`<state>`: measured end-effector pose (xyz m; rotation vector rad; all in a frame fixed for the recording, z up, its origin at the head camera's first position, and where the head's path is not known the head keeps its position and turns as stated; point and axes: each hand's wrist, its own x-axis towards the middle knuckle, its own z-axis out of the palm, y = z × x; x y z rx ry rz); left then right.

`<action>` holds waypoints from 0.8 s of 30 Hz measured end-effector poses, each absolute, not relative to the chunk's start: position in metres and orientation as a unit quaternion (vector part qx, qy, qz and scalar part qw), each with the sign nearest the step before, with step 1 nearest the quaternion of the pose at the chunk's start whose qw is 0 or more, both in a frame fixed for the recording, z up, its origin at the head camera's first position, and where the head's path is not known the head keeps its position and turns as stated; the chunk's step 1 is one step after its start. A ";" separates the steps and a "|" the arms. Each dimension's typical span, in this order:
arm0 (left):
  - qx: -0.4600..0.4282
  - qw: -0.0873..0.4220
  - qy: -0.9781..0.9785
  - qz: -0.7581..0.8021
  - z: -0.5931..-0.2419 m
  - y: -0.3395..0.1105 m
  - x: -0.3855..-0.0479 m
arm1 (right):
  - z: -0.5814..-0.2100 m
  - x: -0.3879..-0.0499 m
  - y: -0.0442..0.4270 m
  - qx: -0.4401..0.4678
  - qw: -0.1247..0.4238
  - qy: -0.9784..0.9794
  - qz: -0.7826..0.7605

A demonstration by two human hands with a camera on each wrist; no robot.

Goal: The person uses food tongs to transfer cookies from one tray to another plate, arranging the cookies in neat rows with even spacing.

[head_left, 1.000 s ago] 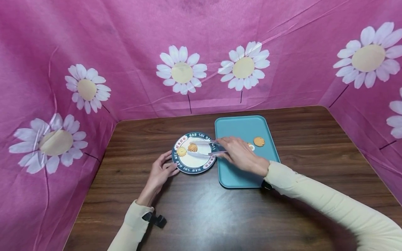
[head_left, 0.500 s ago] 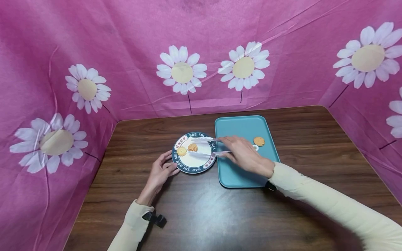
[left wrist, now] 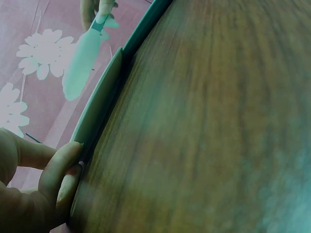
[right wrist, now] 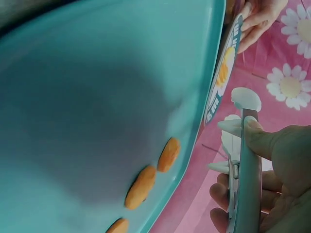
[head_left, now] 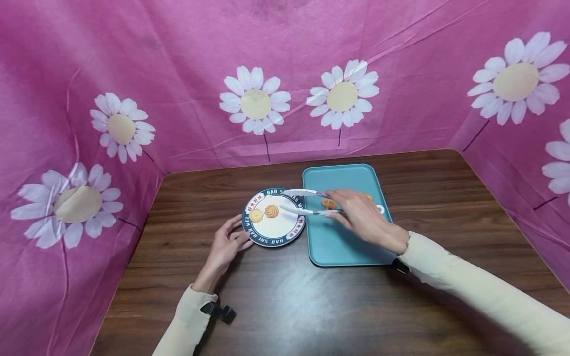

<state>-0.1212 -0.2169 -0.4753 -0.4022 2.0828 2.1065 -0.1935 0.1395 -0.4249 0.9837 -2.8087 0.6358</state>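
My left hand (head_left: pixel 225 243) holds the left rim of a round white plate (head_left: pixel 271 230) with a dark patterned border, its fingertips at the edge in the left wrist view. A pale round cookie (head_left: pixel 256 215) and a browner swirl cookie (head_left: pixel 271 211) lie side by side on the plate. In my right hand (head_left: pixel 362 215) is a pair of tongs (right wrist: pixel 249 170) with white tips. The tips are spread apart above the plate's right side, with nothing between them. Below the tongs, a brown cookie (head_left: pixel 328 203) rests on the blue-green tray (head_left: pixel 343 247).
The tray stands right beside the plate on a brown wooden table (head_left: pixel 267 296). In the right wrist view, an oval-looking cookie (right wrist: pixel 168 154), another cookie (right wrist: pixel 141 187) and a third cookie (right wrist: pixel 118 226) lie near the tray's edge. A pink flowered cloth (head_left: pixel 187 99) surrounds the table.
My right hand and the tongs have drawn back rightward, off the swirl cookie and over the tray. The swirl cookie stays on the plate. My left hand keeps its place at the rim.
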 end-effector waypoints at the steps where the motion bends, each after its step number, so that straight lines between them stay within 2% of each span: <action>1: -0.136 0.076 0.695 0.702 -0.475 -0.217 -0.121 | -0.425 -0.193 0.142 0.321 0.049 -0.923 0.208; 24: -0.135 0.075 0.694 0.703 -0.476 -0.217 -0.122 | -0.425 -0.184 0.195 0.297 0.060 -0.937 0.173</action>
